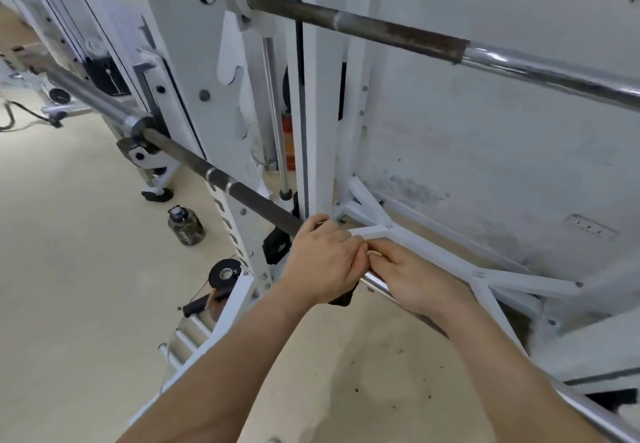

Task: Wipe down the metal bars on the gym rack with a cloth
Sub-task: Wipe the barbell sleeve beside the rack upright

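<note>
Barbell shaft (242, 191), a long dark steel rod turning to bright chrome near the hands, runs across the white gym rack (221, 96) from about 10 o'clock down to 4 o'clock, passing under both hands and on toward the lower right corner. The left hand (322, 262) is curled over the rod, fingers wrapped round it, with a scrap of dark cloth (341, 300) showing just below the palm; how much cloth sits between hand and metal cannot be told. The right hand (412, 279) closes on the chrome stretch just beside it at 4 o'clock, thumbs touching. So the bar's long axis lies straight through both grips: the dull, unpolished length stretches away from the left hand toward 10 o'clock, and that hand, holding the cloth, is the nearer to it. A second grey-and-chrome bar (415, 38) hangs higher at 1 o'clock, well apart. A dark plastic water jug (185, 226) stands on the floor at 9 o'clock.
</note>
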Demonstrator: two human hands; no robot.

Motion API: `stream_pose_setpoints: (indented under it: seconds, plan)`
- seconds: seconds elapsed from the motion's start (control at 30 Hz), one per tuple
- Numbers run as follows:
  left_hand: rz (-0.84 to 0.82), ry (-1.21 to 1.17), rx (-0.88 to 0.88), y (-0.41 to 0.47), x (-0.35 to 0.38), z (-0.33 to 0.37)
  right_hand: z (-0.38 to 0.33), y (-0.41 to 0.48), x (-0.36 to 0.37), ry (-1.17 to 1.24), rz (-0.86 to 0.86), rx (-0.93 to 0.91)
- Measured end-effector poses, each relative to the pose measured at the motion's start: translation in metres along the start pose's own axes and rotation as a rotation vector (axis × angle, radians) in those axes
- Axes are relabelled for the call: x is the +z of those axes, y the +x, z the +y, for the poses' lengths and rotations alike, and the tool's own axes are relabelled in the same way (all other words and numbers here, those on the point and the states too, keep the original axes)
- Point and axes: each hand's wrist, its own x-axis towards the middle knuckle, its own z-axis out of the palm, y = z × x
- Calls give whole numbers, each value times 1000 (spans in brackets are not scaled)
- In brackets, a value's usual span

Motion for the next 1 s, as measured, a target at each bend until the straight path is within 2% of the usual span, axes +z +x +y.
stream_pose_setpoints:
  seconds: [0.13, 0.27, 0.47, 0.6, 0.7, 0.8, 1.0]
  plan:
    - [23, -54, 46, -1, 3, -52, -36, 42, 25, 69, 90, 55]
    - [29, -74, 59, 0, 1, -97, -69, 75, 43, 161, 72, 85]
    - [-35, -119, 18, 2, -3, -173, -116, 136, 63, 83, -26, 57]
    - [-3, -119, 6, 3, -1, -215, -139, 177, 86, 36, -12, -57]
    - [32, -140, -9, 4, -1, -241, -157, 202, 99, 92, -4, -66]
    - [32, -127, -18, 7, -2, -264, -168, 219, 106, 26, -34, -108]
    - [-81, -98, -67, 7, -6, -313, -188, 249, 120, -99, -43, -172]
